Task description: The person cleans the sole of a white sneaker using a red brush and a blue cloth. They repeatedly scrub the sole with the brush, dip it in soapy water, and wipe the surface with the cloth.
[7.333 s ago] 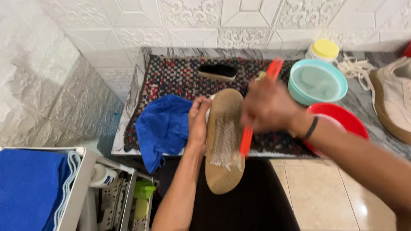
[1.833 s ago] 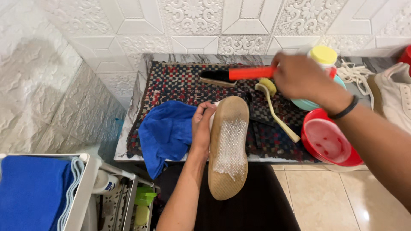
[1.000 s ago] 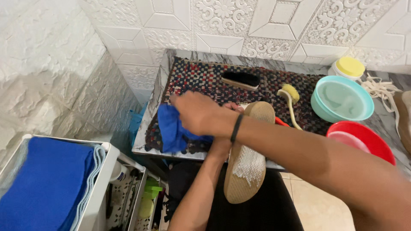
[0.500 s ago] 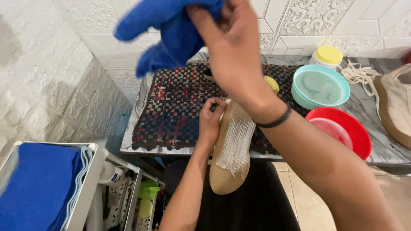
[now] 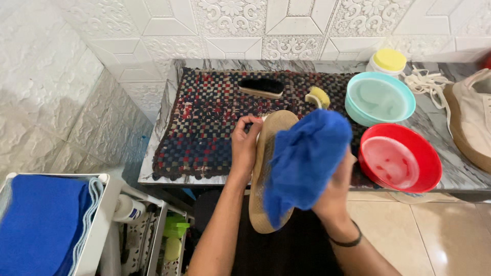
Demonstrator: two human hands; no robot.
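Note:
My left hand (image 5: 244,147) grips the toe end of a beige shoe (image 5: 266,153), held sole up over the front edge of the counter. A blue cloth (image 5: 306,162) is bunched in my right hand (image 5: 335,191) and pressed over the sole, hiding most of it. The right wrist wears a black band. Both hands are over the gap between the counter and my lap.
A checked woven mat (image 5: 204,122) covers the marble counter (image 5: 158,168). On it lie a black brush (image 5: 261,87) and a yellow-headed brush (image 5: 318,96). A teal bowl (image 5: 379,99), red bowl (image 5: 401,158), yellow-lidded jar (image 5: 388,61), laces and second shoe (image 5: 473,122) sit right. Folded blue towels (image 5: 36,225) lie lower left.
My right hand put down the orange-handled brush, picked the blue cloth off the mat, lifted it, and has now brought it down onto the shoe's sole.

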